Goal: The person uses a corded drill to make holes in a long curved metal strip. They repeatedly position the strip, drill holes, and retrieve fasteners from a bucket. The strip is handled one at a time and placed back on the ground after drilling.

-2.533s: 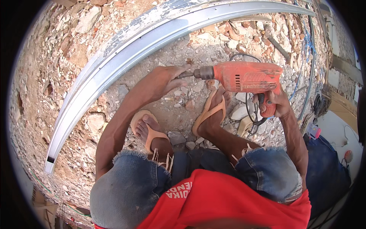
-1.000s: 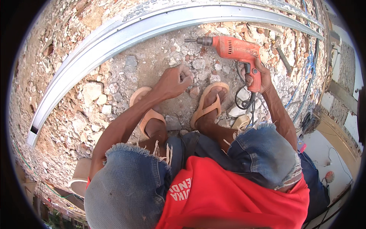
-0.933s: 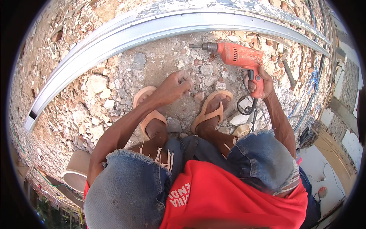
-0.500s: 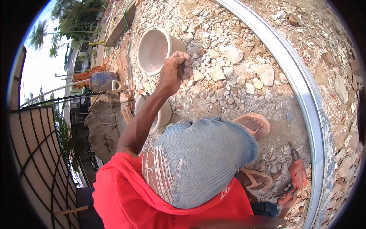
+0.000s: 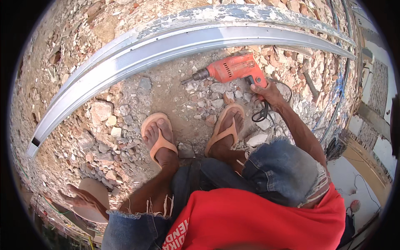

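Note:
An orange-red power drill (image 5: 231,68) with a dark chuck and a long bit lies over the rubble in front of my feet, its bit pointing left. My right hand (image 5: 268,93) is wrapped round its handle, and a black cord loops down beside the wrist. Off to the lower left, my left hand (image 5: 85,199) has its fingers stretched out and holds nothing. Behind that hand shows a pale bucket (image 5: 95,189), partly hidden by it; I cannot tell whether they touch.
A long silver metal channel (image 5: 175,46) curves across the ground beyond the drill, beside a second strip with peeling paint (image 5: 208,16). Broken stones (image 5: 101,111) cover the ground around my sandalled feet (image 5: 158,137). Blue strands and cables (image 5: 341,85) lie at the right.
My view has swung from the buckets on the left to the drill. My right hand has come into view, gripping the drill handle. My left hand's curled fingers have straightened.

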Tool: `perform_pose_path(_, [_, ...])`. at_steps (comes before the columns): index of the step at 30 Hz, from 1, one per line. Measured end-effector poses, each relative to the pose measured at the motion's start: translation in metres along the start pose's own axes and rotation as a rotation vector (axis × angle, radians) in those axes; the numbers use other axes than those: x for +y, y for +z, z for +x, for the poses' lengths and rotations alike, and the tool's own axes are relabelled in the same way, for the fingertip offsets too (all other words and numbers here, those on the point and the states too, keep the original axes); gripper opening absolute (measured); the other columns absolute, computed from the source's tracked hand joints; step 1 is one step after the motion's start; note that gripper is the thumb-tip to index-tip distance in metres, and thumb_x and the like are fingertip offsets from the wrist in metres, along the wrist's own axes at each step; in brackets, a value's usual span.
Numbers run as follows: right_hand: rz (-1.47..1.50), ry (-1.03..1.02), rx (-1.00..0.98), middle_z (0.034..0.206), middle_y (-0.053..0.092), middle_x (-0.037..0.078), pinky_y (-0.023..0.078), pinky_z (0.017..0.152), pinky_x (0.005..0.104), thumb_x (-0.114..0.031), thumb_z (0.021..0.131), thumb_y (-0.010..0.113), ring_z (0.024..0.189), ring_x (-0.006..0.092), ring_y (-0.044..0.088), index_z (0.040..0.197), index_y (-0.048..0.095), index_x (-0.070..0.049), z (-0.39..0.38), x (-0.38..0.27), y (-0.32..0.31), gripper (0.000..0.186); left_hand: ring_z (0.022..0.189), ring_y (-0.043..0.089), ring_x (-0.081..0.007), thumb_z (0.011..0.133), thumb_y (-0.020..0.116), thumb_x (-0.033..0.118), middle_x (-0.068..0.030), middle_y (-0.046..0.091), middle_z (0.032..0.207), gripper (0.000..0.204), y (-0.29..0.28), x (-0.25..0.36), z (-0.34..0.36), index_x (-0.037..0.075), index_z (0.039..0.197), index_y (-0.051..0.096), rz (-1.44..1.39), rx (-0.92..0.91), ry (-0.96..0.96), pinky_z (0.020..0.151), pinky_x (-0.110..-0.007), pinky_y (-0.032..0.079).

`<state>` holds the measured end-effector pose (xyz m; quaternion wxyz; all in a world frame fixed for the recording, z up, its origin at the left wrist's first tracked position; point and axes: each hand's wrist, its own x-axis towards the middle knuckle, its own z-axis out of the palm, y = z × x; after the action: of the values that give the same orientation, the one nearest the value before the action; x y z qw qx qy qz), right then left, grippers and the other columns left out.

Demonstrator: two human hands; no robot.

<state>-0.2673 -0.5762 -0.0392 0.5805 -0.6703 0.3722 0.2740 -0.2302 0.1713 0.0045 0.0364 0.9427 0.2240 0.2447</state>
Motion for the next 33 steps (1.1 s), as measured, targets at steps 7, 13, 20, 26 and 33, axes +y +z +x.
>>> perform_pose_path(7, [0.383, 0.109, 0.146, 0.065, 0.062, 0.002, 0.032, 0.038, 0.0255, -0.007, 0.081, 0.085, 0.045, 0.0073, 0.049, 0.099, 0.068, -0.001, -0.042, 0.022, 0.029, 0.025, 0.153, 0.03, -0.0391, 0.094, 0.074, 0.026, -0.0155, 0.032, 0.167, 0.079, 0.08, 0.223, 0.058, 0.009, 0.16, 0.034, -0.394, -0.494, 0.906, 0.126, -0.054, 0.025])
perform_pose_path(13, [-0.184, -0.027, 0.235, 0.067, 0.06, 0.0, 0.046, 0.055, 0.0262, -0.043, 0.093, 0.079, 0.062, 0.0093, 0.057, 0.094, 0.067, -0.006, -0.057, 0.022, -0.001, 0.04, 0.146, 0.04, -0.035, 0.052, 0.098, 0.014, -0.0156, 0.045, 0.156, 0.126, 0.121, 0.28, 0.029, 0.014, 0.16, 0.034, -0.291, -0.576, 1.085, 0.123, -0.056, 0.025])
perform_pose_path(20, [0.294, -0.307, 0.692, 0.091, 0.067, 0.014, 0.056, 0.061, 0.0388, -0.055, 0.096, 0.069, 0.072, 0.0198, 0.067, 0.123, 0.063, 0.005, 0.029, -0.029, -0.087, 0.066, 0.122, 0.056, -0.0364, 0.084, 0.063, -0.001, -0.0169, 0.06, 0.131, 0.067, 0.155, 0.282, 0.023, 0.007, 0.149, 0.047, -0.208, -0.384, 1.071, 0.108, -0.052, 0.036])
perform_pose_path(26, [0.629, -0.034, 0.879, 0.125, 0.063, 0.032, 0.06, 0.078, 0.0501, -0.08, 0.081, 0.067, 0.1, 0.0372, 0.07, 0.132, 0.056, 0.015, 0.1, -0.083, -0.151, 0.109, 0.118, 0.056, -0.0362, 0.071, 0.072, -0.005, -0.0165, 0.06, 0.124, 0.069, 0.133, 0.293, 0.024, 0.004, 0.137, 0.052, -0.262, -0.417, 1.024, 0.108, -0.052, 0.035])
perform_pose_path(33, [0.977, -0.281, 0.687, 0.137, 0.06, 0.021, 0.054, 0.101, 0.0547, -0.067, 0.088, 0.07, 0.122, 0.037, 0.063, 0.139, 0.054, 0.005, 0.157, -0.081, -0.213, 0.09, 0.114, 0.057, -0.0308, 0.075, 0.07, 0.0, -0.0087, 0.062, 0.12, 0.061, 0.126, 0.289, 0.027, 0.009, 0.133, 0.055, -0.21, -0.479, 1.024, 0.109, -0.056, 0.033])
